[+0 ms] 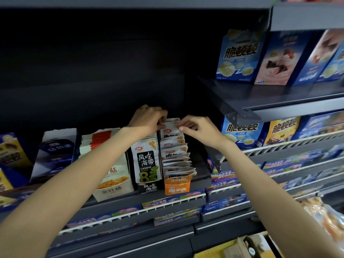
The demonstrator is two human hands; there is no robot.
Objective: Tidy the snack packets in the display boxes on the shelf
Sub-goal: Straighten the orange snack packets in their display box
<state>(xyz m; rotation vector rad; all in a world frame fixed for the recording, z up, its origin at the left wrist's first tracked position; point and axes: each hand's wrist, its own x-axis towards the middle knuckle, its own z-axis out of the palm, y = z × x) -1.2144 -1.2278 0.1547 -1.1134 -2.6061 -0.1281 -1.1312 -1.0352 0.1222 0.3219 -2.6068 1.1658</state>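
Note:
Three display boxes stand side by side on the dark shelf [197, 175]: a cream box [113, 190], a black box [149, 187] and an orange box [177, 187]. A row of white snack packets [176, 157] fills the orange box, leaning at uneven angles. My left hand [149, 118] reaches over the black box and pinches the rearmost white packets [170, 127] at their top left. My right hand [197, 127] pinches the same rear packets at their top right edge. Black-and-white packets [146, 161] stand upright in the black box.
A higher shelf [260, 101] juts out at the right with blue biscuit boxes [240, 56] on it. More blue and yellow boxes [279, 131] stand below it. Flat biscuit packs [167, 200] line the lower shelves. A dark box [55, 151] stands at the left.

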